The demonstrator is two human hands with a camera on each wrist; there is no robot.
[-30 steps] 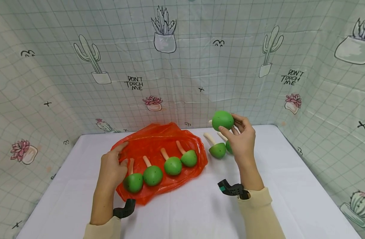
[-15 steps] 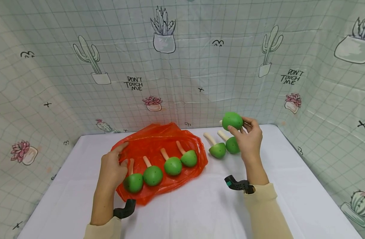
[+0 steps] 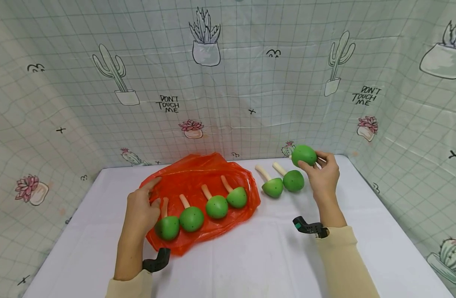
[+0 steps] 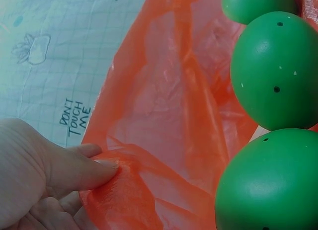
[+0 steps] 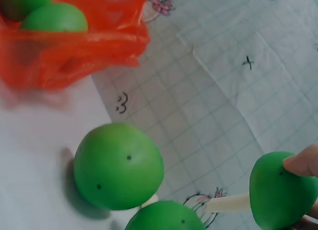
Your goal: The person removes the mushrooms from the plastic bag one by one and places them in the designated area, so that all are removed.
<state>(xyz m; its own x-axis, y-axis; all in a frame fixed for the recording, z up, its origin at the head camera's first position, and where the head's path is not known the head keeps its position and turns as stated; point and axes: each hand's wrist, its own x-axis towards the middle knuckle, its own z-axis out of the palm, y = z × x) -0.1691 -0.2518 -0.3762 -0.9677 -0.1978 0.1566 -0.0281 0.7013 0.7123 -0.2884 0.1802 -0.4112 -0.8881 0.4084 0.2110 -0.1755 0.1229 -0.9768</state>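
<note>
My left hand point(image 3: 140, 209) pinches the left side of a red plastic bag point(image 3: 183, 171), thumb over the film in the left wrist view. Spread wide on the table, the bag holds several toy mushrooms with green dotted caps, such as the leftmost mushroom point(image 3: 168, 227). At the right, my right hand point(image 3: 322, 176) grips another mushroom point(image 3: 303, 155) by its cap, raised near the table's back edge, with its pale stem pointing left. Two more mushrooms lie side by side between bag and hand: the nearer mushroom point(image 3: 272, 188) and the farther mushroom point(image 3: 293, 181).
A white cloth covers the table point(image 3: 228, 265). Behind and on both sides hangs a gridded curtain point(image 3: 231, 82) printed with cacti. Each wrist carries a black camera mount, such as the right mount point(image 3: 310, 227).
My right hand has moved rightward with its mushroom, away from the bag, and sits slightly lower now. The farther table mushroom has come into full view. The left hand and bag stay put.
</note>
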